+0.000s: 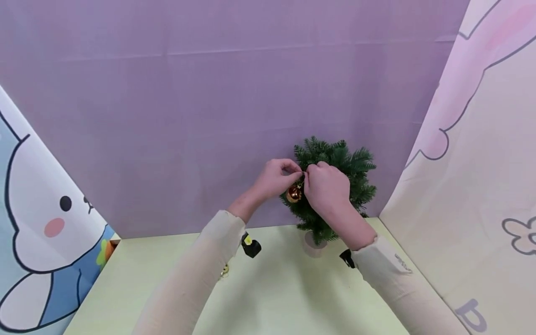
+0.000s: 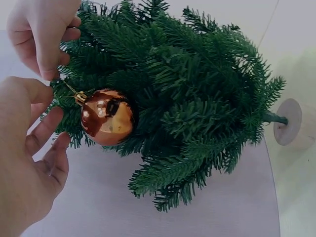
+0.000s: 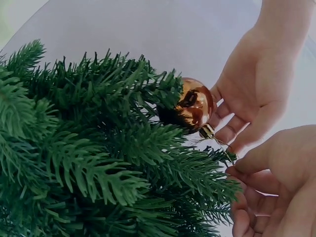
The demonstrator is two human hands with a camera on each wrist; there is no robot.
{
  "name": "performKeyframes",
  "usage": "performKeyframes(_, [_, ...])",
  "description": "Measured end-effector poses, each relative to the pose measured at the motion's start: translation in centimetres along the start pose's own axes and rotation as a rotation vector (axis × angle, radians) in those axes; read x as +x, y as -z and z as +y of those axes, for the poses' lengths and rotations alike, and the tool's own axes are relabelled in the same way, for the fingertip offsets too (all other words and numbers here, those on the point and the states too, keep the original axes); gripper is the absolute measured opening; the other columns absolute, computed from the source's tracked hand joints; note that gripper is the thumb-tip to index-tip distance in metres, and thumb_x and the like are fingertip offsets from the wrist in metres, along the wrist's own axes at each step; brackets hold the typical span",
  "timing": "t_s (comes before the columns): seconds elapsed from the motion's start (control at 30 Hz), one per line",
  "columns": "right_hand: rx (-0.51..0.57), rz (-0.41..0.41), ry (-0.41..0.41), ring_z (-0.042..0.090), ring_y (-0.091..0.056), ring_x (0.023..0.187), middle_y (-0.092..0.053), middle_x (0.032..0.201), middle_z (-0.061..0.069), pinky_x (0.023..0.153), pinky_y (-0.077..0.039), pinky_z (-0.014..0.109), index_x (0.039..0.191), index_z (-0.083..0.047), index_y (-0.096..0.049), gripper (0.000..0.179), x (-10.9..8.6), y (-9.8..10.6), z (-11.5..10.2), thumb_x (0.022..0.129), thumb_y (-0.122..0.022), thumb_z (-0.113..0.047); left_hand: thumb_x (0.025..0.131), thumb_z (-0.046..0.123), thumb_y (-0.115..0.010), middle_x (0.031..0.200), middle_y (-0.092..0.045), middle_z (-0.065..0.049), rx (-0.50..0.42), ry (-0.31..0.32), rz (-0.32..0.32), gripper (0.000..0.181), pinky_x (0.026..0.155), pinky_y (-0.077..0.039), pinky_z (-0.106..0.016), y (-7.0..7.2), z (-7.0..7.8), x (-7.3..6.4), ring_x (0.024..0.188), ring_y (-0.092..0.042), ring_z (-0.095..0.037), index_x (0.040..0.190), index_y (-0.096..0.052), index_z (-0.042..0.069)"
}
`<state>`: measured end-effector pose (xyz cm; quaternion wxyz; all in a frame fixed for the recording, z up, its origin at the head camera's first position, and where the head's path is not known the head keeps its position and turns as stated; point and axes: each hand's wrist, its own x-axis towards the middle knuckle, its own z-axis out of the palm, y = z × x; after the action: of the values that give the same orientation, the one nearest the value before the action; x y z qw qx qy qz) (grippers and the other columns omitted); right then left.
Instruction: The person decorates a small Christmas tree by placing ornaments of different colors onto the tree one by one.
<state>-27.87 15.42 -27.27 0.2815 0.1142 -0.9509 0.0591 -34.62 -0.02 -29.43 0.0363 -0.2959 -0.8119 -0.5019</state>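
A shiny copper-coloured Christmas bauble [image 2: 107, 117] hangs by a thin gold cord [image 2: 68, 86] from a gold cap [image 2: 80, 98]. It lies against the side of a small artificial Christmas tree [image 1: 356, 170]. At the tree's upper left, my left hand [image 1: 276, 179] and right hand [image 1: 328, 186] meet fingertip to fingertip. The right thumb and forefinger pinch the cord's end, seen in the right wrist view. Close beside them, the left thumb and forefinger pinch at the same cord, the other left fingers loosely bent. The exact grip points are partly hidden by the fingertips.
The tree stands on a pale round base [image 1: 315, 246] on a light yellow table [image 1: 268, 298]. A small gold ornament [image 1: 225, 270] lies partly behind the left sleeve. A purple cloth backdrop [image 1: 209, 116] rises behind; printed panels flank both sides.
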Motion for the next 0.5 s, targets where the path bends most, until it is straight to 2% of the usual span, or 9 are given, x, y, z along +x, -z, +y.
performKeyframes(0.23, [-0.006, -0.052, -0.026, 0.020, -0.049, 0.052, -0.054, 0.069, 0.005, 0.043, -0.045, 0.035, 0.086, -0.008, -0.071, 0.021, 0.67, 0.43, -0.17, 0.097, -0.057, -0.020, 0.097, 0.019, -0.061, 0.094, -0.067, 0.000, 0.009, 0.001, -0.005, 0.014, 0.071, -0.051, -0.031, 0.36, 0.50, 0.59, 0.083, -0.062, -0.015, 0.099, -0.072, 0.011])
performKeyframes(0.5, [-0.045, -0.142, -0.060, 0.021, -0.048, 0.051, -0.055, 0.074, 0.006, 0.040, -0.042, 0.035, 0.086, -0.010, -0.072, 0.021, 0.93, 0.37, -0.36, 0.096, -0.056, -0.017, 0.098, 0.019, -0.059, 0.095, -0.067, 0.000, 0.017, 0.049, -0.031, 0.015, 0.072, -0.050, -0.031, -0.03, -0.21, 0.78, 0.083, -0.061, -0.016, 0.100, -0.072, 0.011])
